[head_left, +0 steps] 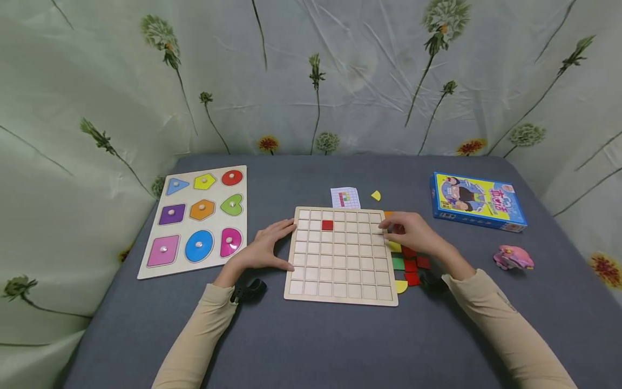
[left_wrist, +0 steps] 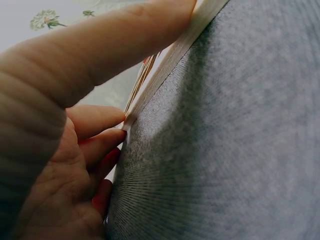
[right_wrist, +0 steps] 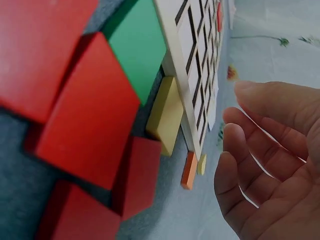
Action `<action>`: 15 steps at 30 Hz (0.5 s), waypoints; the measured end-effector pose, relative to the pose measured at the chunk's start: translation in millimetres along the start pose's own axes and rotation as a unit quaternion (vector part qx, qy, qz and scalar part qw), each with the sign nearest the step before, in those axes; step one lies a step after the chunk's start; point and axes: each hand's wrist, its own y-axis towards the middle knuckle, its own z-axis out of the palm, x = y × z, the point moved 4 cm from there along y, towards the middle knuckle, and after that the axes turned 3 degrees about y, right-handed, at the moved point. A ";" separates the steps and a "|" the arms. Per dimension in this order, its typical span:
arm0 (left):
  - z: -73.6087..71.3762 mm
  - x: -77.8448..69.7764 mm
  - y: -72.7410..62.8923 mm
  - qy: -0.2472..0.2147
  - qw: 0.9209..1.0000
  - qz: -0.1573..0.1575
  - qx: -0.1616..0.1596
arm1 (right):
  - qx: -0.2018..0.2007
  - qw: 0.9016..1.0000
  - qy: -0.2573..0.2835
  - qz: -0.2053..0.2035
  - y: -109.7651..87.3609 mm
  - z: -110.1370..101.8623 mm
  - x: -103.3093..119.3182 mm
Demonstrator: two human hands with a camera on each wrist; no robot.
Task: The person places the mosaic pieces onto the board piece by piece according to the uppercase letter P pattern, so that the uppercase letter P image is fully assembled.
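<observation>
A wooden grid board (head_left: 340,301) lies on the grey table, with one red square tile (head_left: 328,225) in a cell near its top. My left hand (head_left: 264,246) touches the board's left edge, fingers extended toward the upper part and thumb lower down. In the left wrist view the fingertips meet the board's side (left_wrist: 167,65). Over the board's right edge hovers my right hand (head_left: 413,233), its fingers loosely bent with nothing between them. Beneath and beside it lie red tiles (right_wrist: 90,110), a green tile (right_wrist: 137,50), a yellow piece (right_wrist: 165,115) and an orange piece (right_wrist: 189,170).
A shape puzzle board (head_left: 194,261) with knobbed pieces lies at left. Behind the grid board are a printed pattern card (head_left: 346,198) and a small yellow wedge (head_left: 376,195). At right sit a blue and yellow box (head_left: 478,201) and a pink toy figure (head_left: 513,257).
</observation>
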 end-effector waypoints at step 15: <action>-1.8 1.3 -0.2 0.001 1.000 -0.009 0.008 | 0.001 0.997 0.030 0.074 -29.5 -9.3 -18.4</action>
